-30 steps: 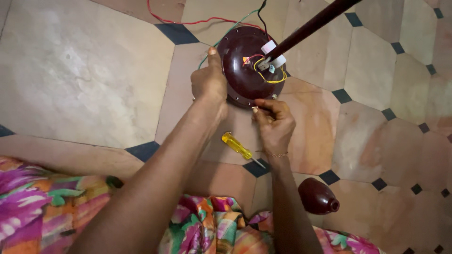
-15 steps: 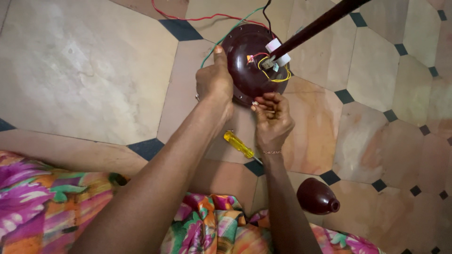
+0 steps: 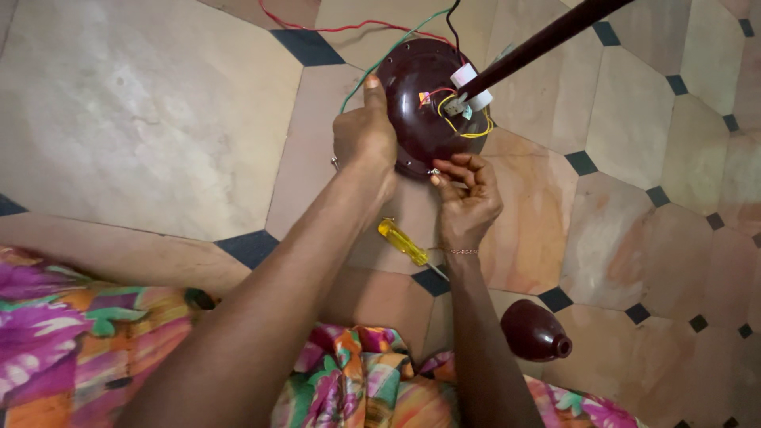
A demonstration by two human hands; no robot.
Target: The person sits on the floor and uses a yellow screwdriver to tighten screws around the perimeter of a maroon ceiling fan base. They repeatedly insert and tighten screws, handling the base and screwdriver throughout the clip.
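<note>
1. A tiled floor (image 3: pixel 143 103) of beige octagons with small dark squares carries everything; bright floral cloth lies along the near edge.
2. The dark maroon round housing (image 3: pixel 420 103) lies flat on the floor, wired face up.
3. The left hand (image 3: pixel 365 143) presses its left rim, thumb up the edge, apparently to steady it.
4. The right hand (image 3: pixel 468 194) pinches something small at the near rim; what it is, I cannot tell.
5. A dark rod (image 3: pixel 539 40) runs from the centre up and right.
6. A yellow-handled screwdriver (image 3: pixel 404 242) lies between the forearms; a maroon cup-shaped cover (image 3: pixel 535 331) lies on its side, well apart.
</note>
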